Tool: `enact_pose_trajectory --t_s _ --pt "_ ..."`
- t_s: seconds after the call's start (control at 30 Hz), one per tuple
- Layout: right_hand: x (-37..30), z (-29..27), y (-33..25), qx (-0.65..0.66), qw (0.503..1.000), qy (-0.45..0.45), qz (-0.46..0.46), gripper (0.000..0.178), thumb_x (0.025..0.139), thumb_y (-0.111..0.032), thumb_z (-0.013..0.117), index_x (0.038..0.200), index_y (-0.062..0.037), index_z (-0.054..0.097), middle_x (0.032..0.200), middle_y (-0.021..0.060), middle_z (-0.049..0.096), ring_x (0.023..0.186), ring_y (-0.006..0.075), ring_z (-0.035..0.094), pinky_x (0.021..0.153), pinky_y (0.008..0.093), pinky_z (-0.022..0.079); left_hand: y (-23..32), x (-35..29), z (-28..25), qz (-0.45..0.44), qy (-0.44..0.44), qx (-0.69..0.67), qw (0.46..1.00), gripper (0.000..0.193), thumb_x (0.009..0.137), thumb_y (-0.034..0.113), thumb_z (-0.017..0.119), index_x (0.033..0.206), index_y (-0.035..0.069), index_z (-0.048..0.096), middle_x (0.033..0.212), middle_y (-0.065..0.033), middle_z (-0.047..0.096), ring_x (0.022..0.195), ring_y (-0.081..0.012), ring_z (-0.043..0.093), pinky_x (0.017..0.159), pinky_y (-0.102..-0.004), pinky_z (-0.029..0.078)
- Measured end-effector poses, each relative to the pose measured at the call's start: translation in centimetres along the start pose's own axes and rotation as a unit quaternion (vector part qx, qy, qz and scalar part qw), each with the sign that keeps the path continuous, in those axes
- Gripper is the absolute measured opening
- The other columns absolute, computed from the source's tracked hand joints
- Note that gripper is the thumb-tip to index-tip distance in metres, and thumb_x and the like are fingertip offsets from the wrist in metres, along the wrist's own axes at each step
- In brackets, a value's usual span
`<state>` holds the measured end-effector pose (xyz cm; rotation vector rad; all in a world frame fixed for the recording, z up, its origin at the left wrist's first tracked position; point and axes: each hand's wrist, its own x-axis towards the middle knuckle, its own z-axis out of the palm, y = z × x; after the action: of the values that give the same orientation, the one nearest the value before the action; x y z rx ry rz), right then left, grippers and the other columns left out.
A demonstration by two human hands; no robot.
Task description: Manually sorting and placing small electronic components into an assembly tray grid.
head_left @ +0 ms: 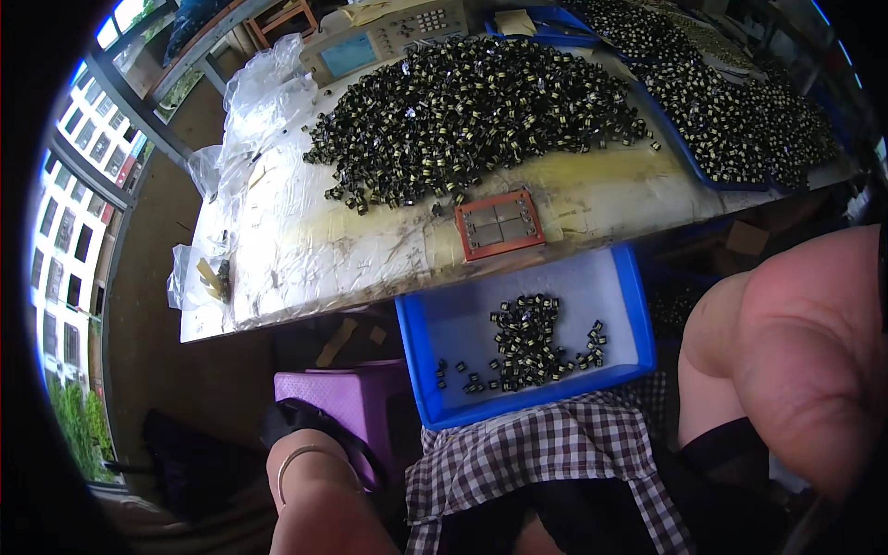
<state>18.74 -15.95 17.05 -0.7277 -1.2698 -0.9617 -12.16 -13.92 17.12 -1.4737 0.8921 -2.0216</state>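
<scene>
Left hand [311, 442] shows only as a foreshortened patch of skin just past a thin, pale metal bangle [301, 450] on its wrist; its fingers are hidden, so whether it grips something or is relaxed I cannot tell. A glossy black strap-like item [294, 418] lies directly against this hand's outline, and just beyond it is a purple, textured, box-shaped stool [319, 393]. The right hand is out of sight; a bare bent limb [805, 361] fills the space far to the left hand's right.

Near the left hand, ahead and to its right, a blue rectangular plastic tray [642, 319] with a pale bottom holds a loose heap of small black components with yellow bands [532, 342]. Several pieces lie scattered apart from that heap, inside the same tray. Nearer the body, to the left hand's right, a black-and-white checked cloth [546, 449] meets the tray's near wall.

Farther ahead of the hand stands a pale, stained worktop [314, 268]. Close to its near edge rests an orange-red rectangular frame with a grey metal plate [499, 225]. Beyond that frame spreads a large mound of similar components [481, 111]. Crumpled clear plastic sheeting [264, 92] and a beige instrument with a screen and buttons [384, 46] stand beyond, farthest from the hand.
</scene>
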Motion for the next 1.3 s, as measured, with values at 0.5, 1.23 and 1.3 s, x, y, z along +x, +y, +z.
enact_pose_trajectory --t_s 0.5,1.23,1.3 --pt "-15.9 13.7 4.1 0.071 0.850 -0.474 0.218 0.023 0.087 -0.002 0.062 0.110 -0.0025 0.066 0.103 0.0126 0.064 0.092 0.0302 0.063 0.080 0.0346 0.050 2.8 -24.5 1.9 -0.617 -0.497 0.121 0.597 0.034 0.076 0.005 0.058 0.109 0.000 0.059 0.101 -0.0133 0.058 0.098 -0.0319 0.053 0.084 -0.0408 0.048" --pt "-15.2 11.4 2.2 0.038 0.856 -0.425 0.293 0.019 0.087 -0.008 0.066 0.106 -0.0064 0.067 0.092 0.0071 0.067 0.065 0.0169 0.060 0.061 0.0280 0.049 2.3 -23.4 -0.8 -0.696 -0.394 0.168 0.576 0.016 0.083 0.011 0.064 0.097 0.006 0.067 0.088 -0.0153 0.067 0.084 -0.0345 0.064 0.075 -0.0410 0.051" --pt "-17.7 9.9 3.3 0.066 0.831 -0.420 0.357 0.021 0.085 -0.011 0.070 0.105 -0.0043 0.067 0.079 0.0059 0.066 0.067 0.0099 0.060 0.060 0.0260 0.046 2.3 -22.9 0.3 -0.696 -0.378 0.113 0.600 0.016 0.081 0.011 0.067 0.096 0.007 0.070 0.089 -0.0141 0.068 0.083 -0.0329 0.065 0.075 -0.0392 0.052"
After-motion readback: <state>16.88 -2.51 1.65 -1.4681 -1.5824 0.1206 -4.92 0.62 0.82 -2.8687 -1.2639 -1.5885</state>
